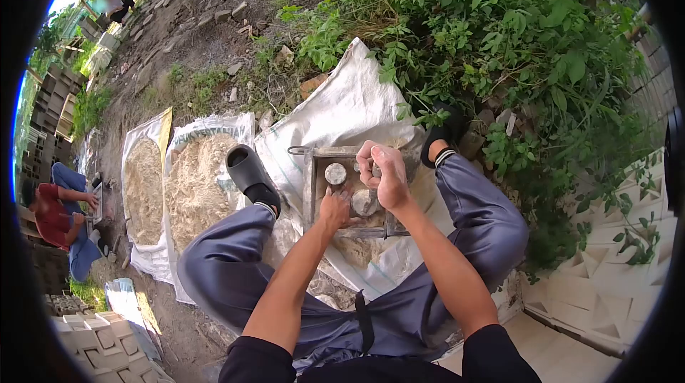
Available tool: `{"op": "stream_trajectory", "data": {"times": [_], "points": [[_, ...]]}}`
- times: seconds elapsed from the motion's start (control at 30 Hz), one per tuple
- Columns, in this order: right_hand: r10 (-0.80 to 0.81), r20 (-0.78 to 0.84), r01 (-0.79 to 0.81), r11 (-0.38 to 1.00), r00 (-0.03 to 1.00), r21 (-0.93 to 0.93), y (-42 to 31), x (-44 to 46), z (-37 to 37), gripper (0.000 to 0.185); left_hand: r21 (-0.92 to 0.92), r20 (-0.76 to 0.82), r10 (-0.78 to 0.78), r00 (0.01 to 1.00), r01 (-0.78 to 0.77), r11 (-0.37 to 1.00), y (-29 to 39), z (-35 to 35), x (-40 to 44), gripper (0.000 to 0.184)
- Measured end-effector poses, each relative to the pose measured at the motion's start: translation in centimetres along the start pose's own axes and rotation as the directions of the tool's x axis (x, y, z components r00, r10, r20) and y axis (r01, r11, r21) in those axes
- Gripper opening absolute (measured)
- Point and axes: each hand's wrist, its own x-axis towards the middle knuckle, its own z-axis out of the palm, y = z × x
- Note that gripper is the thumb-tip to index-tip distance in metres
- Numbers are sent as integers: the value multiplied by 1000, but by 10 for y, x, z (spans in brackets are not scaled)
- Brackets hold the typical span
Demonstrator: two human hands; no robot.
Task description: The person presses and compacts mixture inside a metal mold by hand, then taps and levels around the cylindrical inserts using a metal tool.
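Between my legs lies a wooden box frame (310, 190) with a metal loop at its far left corner. Inside it stand a pale round cylinder (335, 173) and a second round greyish lump (364, 202). My left hand (334, 207) rests low in the frame, just below the cylinder, fingers stretched out and dusty. My right hand (386, 175) is closed in a fist above the frame's right half, with powder on its knuckles. Whatever the fist may hold is hidden by the fingers.
A white woven sack (349, 98) lies under the frame. Sandy powder (203, 176) is heaped on sacks to the left. Green plants (492, 48) crowd the upper right. A person in a red shirt (57, 213) sits far left. Patterned pale blocks (599, 269) stand right.
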Motion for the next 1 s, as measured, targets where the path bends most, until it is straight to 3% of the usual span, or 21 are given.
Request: {"op": "stream_trajectory", "data": {"times": [0.1,0.17,0.2,0.3,0.33,0.43,0.57,0.63,0.7,0.77,0.8,0.87,0.93,1.0], "points": [[-28,20,29,997,999,-68,1,-9,-10,48,26,-157,-61,986,66,998,18,-13,-9,113],[-35,41,35,999,999,-1,1,-16,-24,44,108,136,-179,974,165,980,44,-38,-21,108],[-21,32,21,1000,999,-8,-2,-20,-27,43,15,124,-34,992,32,999,46,-34,-29,96],[10,141,-6,1000,990,-28,-2,-23,-47,44,96,198,-50,979,31,995,60,-26,-46,102],[14,149,-9,999,989,-34,1,-25,-46,44,11,136,-28,990,27,1000,55,-13,-45,99],[86,64,-87,996,994,13,7,-28,-47,46,-12,115,-37,993,39,999,52,6,-34,98],[68,80,-58,991,994,-124,-6,-31,-35,46,-51,55,-25,998,28,998,48,24,-28,99],[74,141,-55,990,987,-129,-15,-31,-26,51,-119,-197,-11,980,-13,993,45,35,-38,91],[101,141,-95,994,985,-52,9,-28,-32,45,-151,-212,-1,977,-32,988,44,34,-39,89],[-36,139,79,945,990,-318,26,-21,-29,44,-169,-231,24,973,-64,984,46,27,-39,87],[111,149,-71,965,983,-253,19,-20,-28,43,-219,-143,-13,990,-19,975,47,23,-37,92],[94,123,-64,971,988,-229,-5,-23,-21,44,-257,-43,-46,998,34,966,41,22,-37,97],[12,124,15,976,992,-215,-6,-24,-28,43,-219,-195,-34,980,-9,976,41,28,-42,85],[-11,120,42,966,993,-255,18,-24,-30,42,-234,-165,-42,985,2,972,40,29,-45,86]]}}
